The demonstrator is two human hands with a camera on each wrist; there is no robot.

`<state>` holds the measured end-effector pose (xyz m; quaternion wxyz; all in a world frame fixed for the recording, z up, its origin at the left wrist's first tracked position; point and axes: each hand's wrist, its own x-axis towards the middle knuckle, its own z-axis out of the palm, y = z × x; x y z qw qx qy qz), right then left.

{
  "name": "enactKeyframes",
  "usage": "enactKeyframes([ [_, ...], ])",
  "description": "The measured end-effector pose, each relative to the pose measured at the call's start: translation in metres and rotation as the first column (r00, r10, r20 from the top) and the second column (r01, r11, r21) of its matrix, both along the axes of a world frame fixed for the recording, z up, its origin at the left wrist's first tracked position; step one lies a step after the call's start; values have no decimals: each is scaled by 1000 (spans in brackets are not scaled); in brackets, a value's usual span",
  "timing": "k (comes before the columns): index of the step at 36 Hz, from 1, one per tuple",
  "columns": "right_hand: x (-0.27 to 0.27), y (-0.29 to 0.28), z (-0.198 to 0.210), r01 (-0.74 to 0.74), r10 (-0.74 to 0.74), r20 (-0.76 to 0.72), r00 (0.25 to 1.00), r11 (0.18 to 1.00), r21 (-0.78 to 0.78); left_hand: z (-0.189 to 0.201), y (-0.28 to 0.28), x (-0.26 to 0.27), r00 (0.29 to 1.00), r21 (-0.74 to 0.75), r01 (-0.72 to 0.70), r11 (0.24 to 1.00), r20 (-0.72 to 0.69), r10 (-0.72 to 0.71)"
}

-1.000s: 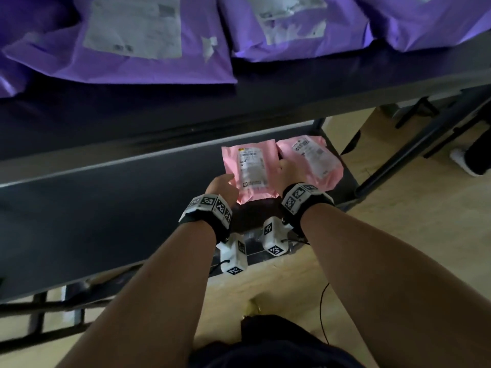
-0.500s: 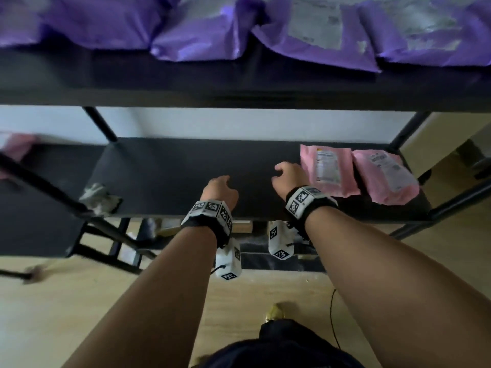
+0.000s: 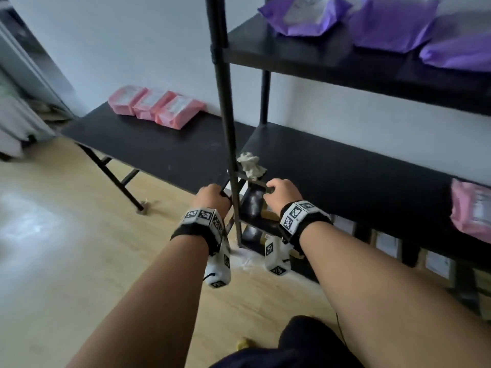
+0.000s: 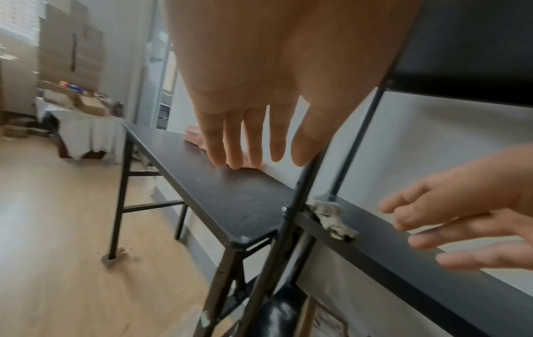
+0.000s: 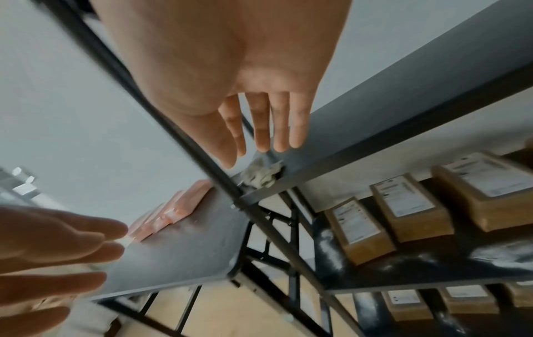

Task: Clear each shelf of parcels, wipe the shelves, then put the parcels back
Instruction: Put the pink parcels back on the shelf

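Note:
Both of my hands are empty, with fingers loose and spread. My left hand (image 3: 212, 193) (image 4: 251, 146) hovers by the near corner of the low black side table (image 3: 164, 152), left of the shelf post (image 3: 225, 115). My right hand (image 3: 280, 191) (image 5: 259, 136) is just in front of the middle shelf (image 3: 345, 179), near a crumpled grey rag (image 3: 251, 166) (image 4: 331, 216) (image 5: 262, 175) on its left corner. Three pink parcels (image 3: 156, 107) (image 5: 173, 209) lie at the far end of the side table. A pink parcel (image 3: 473, 211) lies on the middle shelf at the right edge.
Purple parcels (image 3: 372, 19) fill the top shelf. Brown labelled boxes (image 5: 403, 205) stand in rows on the lower shelves. The floor (image 3: 66, 248) to the left is pale wood. A cloth-covered table with cartons (image 4: 86, 127) stands far off.
A second ago both hands were on the two pink parcels on the shelf. They let go and moved left along the shelf to its left corner, and my view swung left with them.

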<state>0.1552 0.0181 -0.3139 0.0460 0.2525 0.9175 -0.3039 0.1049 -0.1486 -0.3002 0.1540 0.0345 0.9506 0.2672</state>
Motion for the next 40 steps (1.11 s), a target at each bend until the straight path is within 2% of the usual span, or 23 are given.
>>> enactKeyframes([
  [5,-42,-65,1,-143,143,11,990,990,-7,-6,-62,-19,992,9,-124,992,22,124],
  [10,-90,-103,-11,-240,240,46,970,971,-6,-17,-104,-49,970,-8,-225,974,87,225],
  [16,-165,-135,-25,-280,281,60,958,960,-26,-25,-136,-109,956,-40,-277,960,89,280],
  [25,-287,-159,-36,-271,276,94,957,961,-61,-28,-152,-216,939,-30,-323,946,114,324],
  [33,-353,-169,-45,-285,288,158,944,958,-41,-40,-162,-277,943,-84,-282,956,160,292],
  [40,-424,-162,-52,-177,178,184,967,984,-21,-46,-161,-372,958,-56,-220,974,178,226],
])
